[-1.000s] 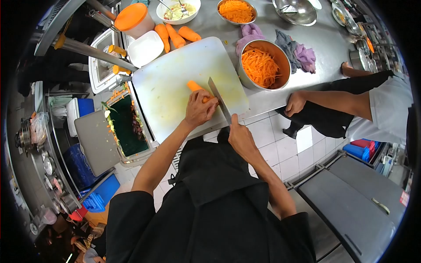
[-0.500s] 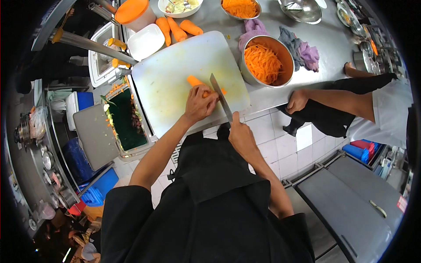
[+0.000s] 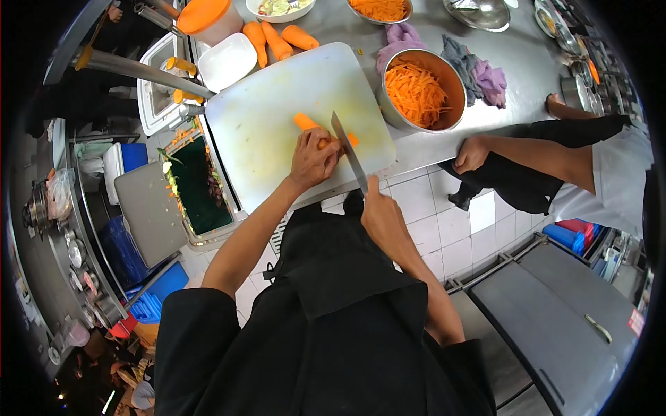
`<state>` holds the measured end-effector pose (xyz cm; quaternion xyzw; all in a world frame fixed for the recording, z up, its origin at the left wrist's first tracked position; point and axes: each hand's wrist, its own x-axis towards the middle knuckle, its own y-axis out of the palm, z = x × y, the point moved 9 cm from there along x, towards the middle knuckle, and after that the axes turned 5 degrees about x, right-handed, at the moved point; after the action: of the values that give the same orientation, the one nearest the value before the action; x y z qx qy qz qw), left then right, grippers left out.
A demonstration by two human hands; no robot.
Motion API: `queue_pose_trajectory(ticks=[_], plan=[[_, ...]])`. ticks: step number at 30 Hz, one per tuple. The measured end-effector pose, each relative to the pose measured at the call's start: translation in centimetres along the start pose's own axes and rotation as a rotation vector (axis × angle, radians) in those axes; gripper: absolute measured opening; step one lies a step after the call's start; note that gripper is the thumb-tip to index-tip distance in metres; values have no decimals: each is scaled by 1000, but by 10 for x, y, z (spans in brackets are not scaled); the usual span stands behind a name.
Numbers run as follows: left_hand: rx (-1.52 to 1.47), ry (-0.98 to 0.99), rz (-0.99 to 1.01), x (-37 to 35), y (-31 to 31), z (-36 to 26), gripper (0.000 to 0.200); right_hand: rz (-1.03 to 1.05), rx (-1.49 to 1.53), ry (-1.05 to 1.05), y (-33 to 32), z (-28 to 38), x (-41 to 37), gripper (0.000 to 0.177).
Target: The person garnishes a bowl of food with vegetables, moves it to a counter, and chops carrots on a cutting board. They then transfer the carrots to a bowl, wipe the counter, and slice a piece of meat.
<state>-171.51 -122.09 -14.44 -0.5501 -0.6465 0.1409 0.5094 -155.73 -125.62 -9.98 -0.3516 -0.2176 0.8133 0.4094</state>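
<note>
The peeled carrot [image 3: 304,122] lies on the white cutting board [image 3: 270,90] just ahead of the person, its long axis running on a slant from far-left to near-right. Of the two hands, the left hand [image 3: 313,158] is the nearer one. It rests right on top of the carrot with its fingers curled down over the middle, so only the far end and a short orange stub on the other side of the blade show. The knife [image 3: 347,149] stands across the carrot close to a right angle, its edge down against it just beside the left knuckles. The right hand [image 3: 380,215] sits back at the near edge of the board, closed round the handle, which is hidden in the grip — one finger seems to reach forward along the top of the blade. To the right of the board stands a steel bowl of shredded carrot [image 3: 420,90], and whole carrots [image 3: 277,38] lie at the far edge. A co-worker's hand [image 3: 472,154] grips the counter edge, well clear of the knife.
</note>
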Motion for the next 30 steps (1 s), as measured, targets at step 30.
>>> queue_pose_trajectory(ticks=[30], plan=[[-14, -47, -7, -1, -3, 6, 22, 47, -72, 36, 1, 9, -1, 35]])
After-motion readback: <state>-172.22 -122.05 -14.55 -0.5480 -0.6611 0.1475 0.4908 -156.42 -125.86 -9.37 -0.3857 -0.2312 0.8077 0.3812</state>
